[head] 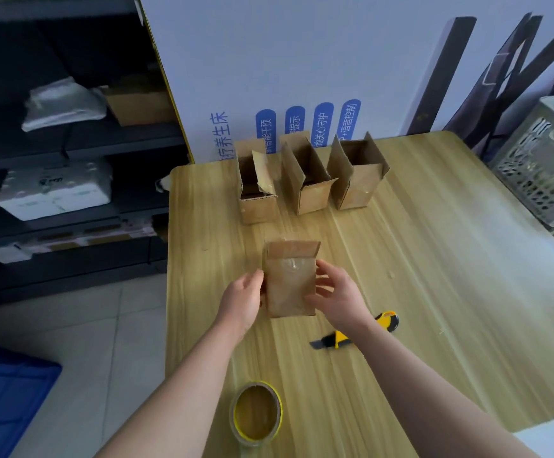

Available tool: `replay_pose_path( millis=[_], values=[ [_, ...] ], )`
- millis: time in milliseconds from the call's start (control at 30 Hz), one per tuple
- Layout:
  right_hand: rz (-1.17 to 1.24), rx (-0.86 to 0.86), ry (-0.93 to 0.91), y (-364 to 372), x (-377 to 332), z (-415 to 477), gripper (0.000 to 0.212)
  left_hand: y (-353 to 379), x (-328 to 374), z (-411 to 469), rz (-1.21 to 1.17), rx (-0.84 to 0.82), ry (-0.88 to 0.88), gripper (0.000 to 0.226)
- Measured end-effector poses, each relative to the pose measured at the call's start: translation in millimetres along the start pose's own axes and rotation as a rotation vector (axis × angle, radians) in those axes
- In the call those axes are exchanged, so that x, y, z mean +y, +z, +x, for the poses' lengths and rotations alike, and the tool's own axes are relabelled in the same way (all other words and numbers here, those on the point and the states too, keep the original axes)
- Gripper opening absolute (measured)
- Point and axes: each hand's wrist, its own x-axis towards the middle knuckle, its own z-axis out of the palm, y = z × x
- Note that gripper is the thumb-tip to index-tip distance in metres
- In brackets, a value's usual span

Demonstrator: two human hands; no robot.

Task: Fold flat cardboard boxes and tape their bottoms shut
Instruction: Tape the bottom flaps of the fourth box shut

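From the head view, the taped cardboard box [290, 285] looks light and stiff at its folds, yet crushable and slick where the tape shines; its side edges offer the best hold; it sits mid-bench [434, 259], clasped between the left hand [242, 299] and the right hand [338, 292], whose fingers [323, 276] curl onto those edges.
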Motion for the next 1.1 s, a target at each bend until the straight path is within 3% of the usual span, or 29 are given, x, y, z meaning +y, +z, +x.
replay_pose_path(
  millis=[200,333,433,567,733,1100],
  values=[
    [-0.029,-0.103,0.016,1.3,10.6,-18.6,0.071,-5.1,-14.0,-7.1,0.03,-0.069,-0.032,0.038],
    [0.141,-0.14,0.137,-7.6,12.2,-27.7,0.05,-8.3,-22.8,-12.7,-0.086,-0.112,-0.101,0.039],
    [0.218,-0.11,0.209,-5.8,13.3,-30.9,0.026,-6.7,-32.1,-13.7,-0.025,-0.144,-0.1,0.034],
    [0.136,-0.071,0.189,1.1,21.1,-29.9,0.023,-1.6,-40.0,-13.9,0.045,-0.141,-0.047,0.02],
    [0.084,-0.091,0.185,12.3,30.4,-31.7,0.024,4.1,-51.3,-11.2,0.144,-0.041,0.007,0.048],
    [-0.04,0.047,0.056,-33.9,11.3,-28.3,0.023,25.9,-2.5,-13.1,0.33,-0.015,0.228,0.038]
  ],
)
